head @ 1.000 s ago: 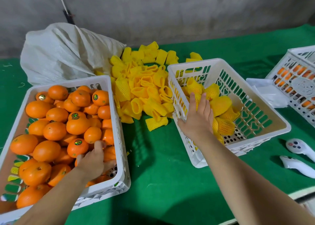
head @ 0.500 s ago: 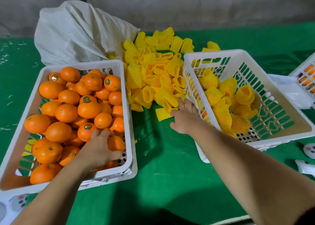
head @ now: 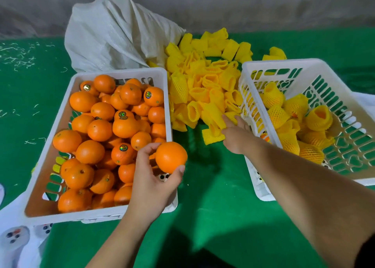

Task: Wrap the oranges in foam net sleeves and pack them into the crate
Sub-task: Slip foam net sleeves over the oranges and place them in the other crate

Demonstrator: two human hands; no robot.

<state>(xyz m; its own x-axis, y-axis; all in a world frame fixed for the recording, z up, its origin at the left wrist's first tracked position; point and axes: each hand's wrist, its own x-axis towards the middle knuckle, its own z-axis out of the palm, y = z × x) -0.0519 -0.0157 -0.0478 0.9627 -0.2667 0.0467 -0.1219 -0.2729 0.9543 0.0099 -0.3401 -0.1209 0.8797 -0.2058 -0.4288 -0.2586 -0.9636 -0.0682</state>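
Two white crates [head: 263, 190] flank yellow sleeves [head: 205, 85] on green cloth [head: 213, 217]; left fingers [head: 180, 169] grasp an orange [head: 171, 157], right fingers [head: 226, 119] spread.

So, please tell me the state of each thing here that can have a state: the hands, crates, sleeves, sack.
left hand: holding one bare orange
right hand: open, reaching to the loose sleeves
left crate: heaped with bare oranges
right crate: partly filled with sleeved oranges
sack: crumpled
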